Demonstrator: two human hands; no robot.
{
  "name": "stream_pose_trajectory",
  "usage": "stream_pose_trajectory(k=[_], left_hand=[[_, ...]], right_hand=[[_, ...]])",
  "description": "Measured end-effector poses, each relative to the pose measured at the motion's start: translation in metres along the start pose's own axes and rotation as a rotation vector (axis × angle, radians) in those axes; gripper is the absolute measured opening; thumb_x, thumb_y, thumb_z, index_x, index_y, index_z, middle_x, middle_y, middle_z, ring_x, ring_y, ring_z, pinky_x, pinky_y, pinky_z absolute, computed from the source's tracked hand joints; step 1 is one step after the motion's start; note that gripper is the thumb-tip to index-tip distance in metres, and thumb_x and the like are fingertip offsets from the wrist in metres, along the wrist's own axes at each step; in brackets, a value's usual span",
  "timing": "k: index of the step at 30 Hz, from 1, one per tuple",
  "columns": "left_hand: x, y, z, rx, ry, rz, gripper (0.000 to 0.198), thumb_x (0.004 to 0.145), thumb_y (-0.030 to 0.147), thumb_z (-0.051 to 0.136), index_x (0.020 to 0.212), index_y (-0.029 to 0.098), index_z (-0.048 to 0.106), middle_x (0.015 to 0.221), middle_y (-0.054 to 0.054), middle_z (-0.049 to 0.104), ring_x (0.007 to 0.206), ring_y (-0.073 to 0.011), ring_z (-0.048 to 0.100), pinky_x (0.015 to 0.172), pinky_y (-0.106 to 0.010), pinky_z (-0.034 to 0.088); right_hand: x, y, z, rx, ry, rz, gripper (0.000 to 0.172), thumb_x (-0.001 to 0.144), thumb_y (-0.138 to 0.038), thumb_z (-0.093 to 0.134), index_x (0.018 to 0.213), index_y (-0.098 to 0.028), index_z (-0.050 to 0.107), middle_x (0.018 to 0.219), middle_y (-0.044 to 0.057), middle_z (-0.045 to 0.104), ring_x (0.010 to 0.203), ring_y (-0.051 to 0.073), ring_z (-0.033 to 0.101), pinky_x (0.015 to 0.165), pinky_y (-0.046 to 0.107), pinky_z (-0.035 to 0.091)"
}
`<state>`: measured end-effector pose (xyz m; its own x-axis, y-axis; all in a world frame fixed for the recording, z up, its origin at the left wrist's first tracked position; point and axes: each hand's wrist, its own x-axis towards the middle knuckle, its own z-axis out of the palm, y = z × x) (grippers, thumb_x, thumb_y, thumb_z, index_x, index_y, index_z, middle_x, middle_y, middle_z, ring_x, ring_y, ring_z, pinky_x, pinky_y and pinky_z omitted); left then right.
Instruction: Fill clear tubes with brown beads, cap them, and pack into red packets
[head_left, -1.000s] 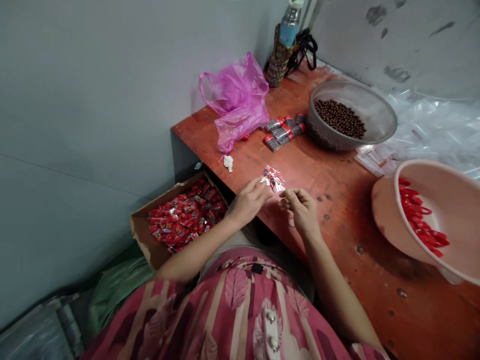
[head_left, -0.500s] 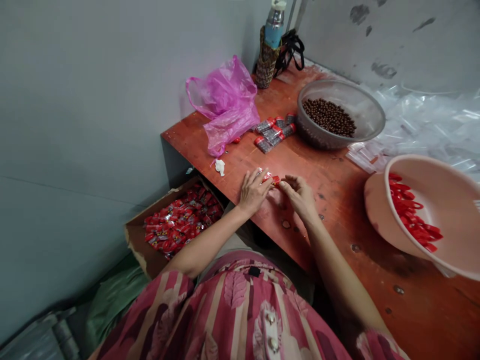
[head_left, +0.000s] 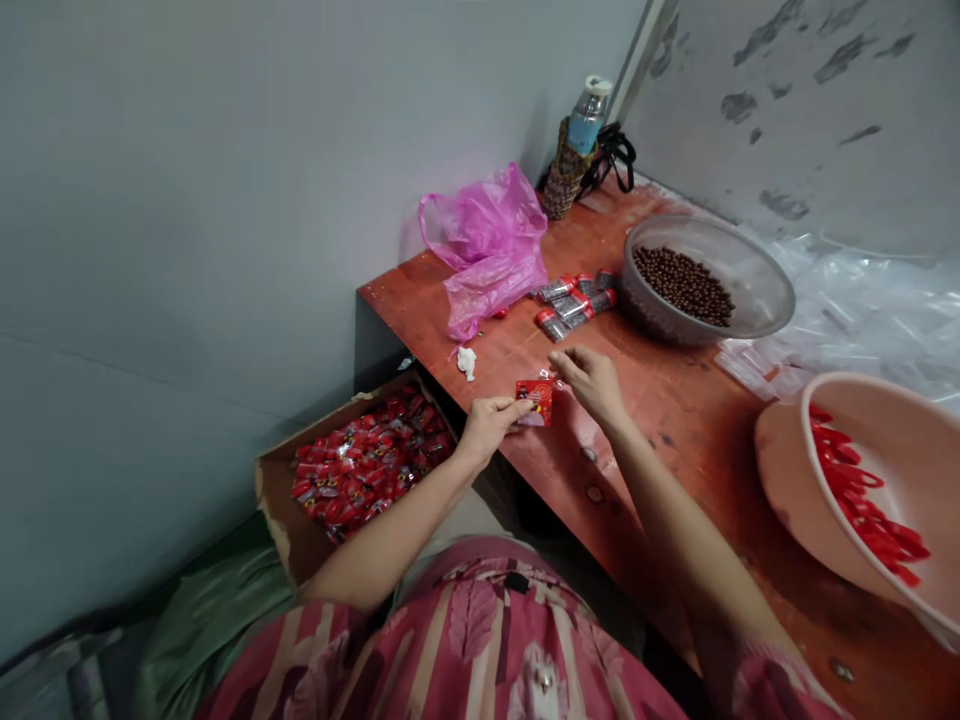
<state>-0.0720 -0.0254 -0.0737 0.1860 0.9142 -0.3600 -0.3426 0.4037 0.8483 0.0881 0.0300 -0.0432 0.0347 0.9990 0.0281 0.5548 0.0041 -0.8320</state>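
Note:
My left hand pinches a small red packet by its left edge, just above the near edge of the red-brown table. My right hand is at the packet's upper right corner, fingers curled and pinched there. Below and left of the table, a cardboard box holds many red packets.
A grey bowl of brown balls and several small filled tubes sit beyond my hands. A pink bowl with red strips is at right. A pink plastic bag, a bottle and clear bags lie further back.
The packet, earlier clear and loose in both hands on the table, now shows as a flat red packet held up by my left hand. My view shifted right.

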Motion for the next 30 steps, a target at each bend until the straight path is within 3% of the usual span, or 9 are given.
stream_pose_trajectory(k=[2,4,8,15,18,21,24,27,30], left_hand=[[-0.005,0.0,-0.009,-0.011,0.048,-0.008,0.036,0.055,0.044,0.081,0.063,0.01,0.07,0.06,-0.005,0.066,0.056,-0.012,0.061,0.058,-0.023,0.051],[-0.01,0.001,-0.016,-0.055,0.068,-0.031,0.035,0.055,0.042,0.082,0.061,0.01,0.07,0.059,-0.005,0.066,0.055,-0.0111,0.06,0.058,-0.022,0.052],[-0.015,0.007,-0.028,-0.161,0.127,-0.069,0.034,0.05,0.037,0.086,0.057,0.01,0.067,0.057,-0.003,0.064,0.052,-0.0092,0.058,0.055,-0.022,0.051],[-0.002,0.021,-0.036,-0.473,0.207,-0.084,0.034,0.054,0.033,0.085,0.065,0.011,0.062,0.061,-0.001,0.063,0.054,-0.0097,0.06,0.054,-0.022,0.052],[0.003,0.023,-0.032,-0.581,0.236,-0.089,0.029,0.06,0.029,0.083,0.074,0.012,0.063,0.066,-0.001,0.065,0.059,-0.0116,0.063,0.059,-0.025,0.054],[0.005,0.025,-0.027,-0.628,0.246,-0.061,0.024,0.065,0.025,0.08,0.077,0.011,0.064,0.07,-0.002,0.067,0.062,-0.0127,0.065,0.063,-0.027,0.055],[0.006,0.024,-0.02,-0.646,0.252,-0.044,0.02,0.068,0.023,0.077,0.078,0.011,0.064,0.07,-0.002,0.067,0.063,-0.0125,0.065,0.066,-0.027,0.055],[0.006,0.02,-0.008,-0.656,0.221,-0.033,0.021,0.068,0.024,0.077,0.079,0.012,0.064,0.072,-0.002,0.068,0.065,-0.0135,0.066,0.069,-0.029,0.054],[0.003,0.014,0.01,-0.64,0.144,-0.026,0.024,0.066,0.026,0.079,0.077,0.012,0.063,0.072,-0.002,0.068,0.063,-0.0126,0.065,0.068,-0.027,0.052]], right_hand=[[0.032,-0.005,0.012,-0.373,0.035,-0.112,0.029,0.088,-0.037,0.048,0.092,-0.016,0.068,0.087,0.011,0.07,0.078,0.023,0.063,0.071,0.034,0.044],[0.064,-0.01,0.026,-0.668,-0.025,-0.253,0.03,0.09,-0.022,0.041,0.107,-0.014,0.065,0.109,0.015,0.067,0.099,0.027,0.059,0.081,0.036,0.042],[0.114,-0.018,0.049,-0.934,-0.223,-0.627,0.044,0.091,-0.012,0.03,0.131,-0.011,0.047,0.14,0.014,0.047,0.127,0.028,0.038,0.097,0.04,0.032],[0.138,-0.015,0.044,-1.106,-0.308,-0.711,0.037,0.092,-0.015,0.027,0.113,-0.008,0.057,0.108,0.019,0.062,0.102,0.03,0.05,0.088,0.041,0.031],[0.115,-0.007,0.029,-0.966,-0.246,-0.654,0.033,0.093,-0.02,0.032,0.109,-0.01,0.059,0.104,0.018,0.063,0.098,0.029,0.053,0.086,0.041,0.034],[0.061,-0.005,0.012,-0.557,-0.091,-0.422,0.031,0.091,-0.032,0.042,0.113,-0.015,0.056,0.1,0.013,0.065,0.088,0.025,0.058,0.075,0.036,0.041],[-0.013,-0.007,0.002,-0.008,-0.195,-0.172,0.028,0.088,-0.042,0.05,0.103,-0.02,0.059,0.076,0.003,0.065,0.065,0.018,0.059,0.063,0.031,0.045],[-0.076,-0.01,0.006,0.316,-0.177,0.011,0.027,0.082,-0.043,0.06,0.099,-0.022,0.06,0.074,0.0,0.065,0.061,0.015,0.06,0.057,0.028,0.048],[-0.108,-0.01,0.015,0.457,-0.052,0.114,0.03,0.079,-0.042,0.064,0.101,-0.022,0.059,0.073,-0.001,0.066,0.059,0.014,0.061,0.053,0.027,0.05]])
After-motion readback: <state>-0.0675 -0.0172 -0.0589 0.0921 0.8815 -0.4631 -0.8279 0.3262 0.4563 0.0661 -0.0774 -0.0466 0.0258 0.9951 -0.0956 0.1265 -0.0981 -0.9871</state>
